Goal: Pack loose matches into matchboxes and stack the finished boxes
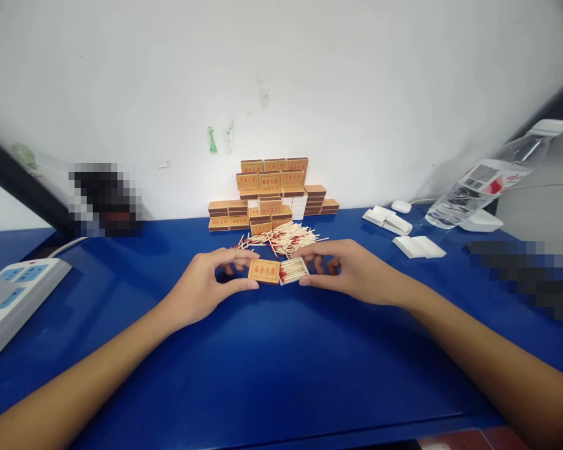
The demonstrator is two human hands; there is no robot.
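My left hand [210,280] pinches an orange matchbox sleeve [264,271] with red characters on its face. Between the thumb and fingers of my right hand [344,270] is the white matchbox tray [304,267], filled with red-tipped matches [293,270]. The tray's left end meets the right end of the sleeve; whether it sits slightly inside cannot be seen. Both parts are held just above the blue table. Right behind them lies a loose heap of matches [291,239], heads mostly red. Matchboxes [269,181] are stacked against the wall beyond the heap.
White empty trays [387,220] and another pair [419,246] lie to the right on the blue table [263,362]. A clear water bottle [478,178] leans at the right. A white power strip [25,294] is at the left. Pixelated dark objects sit on both sides.
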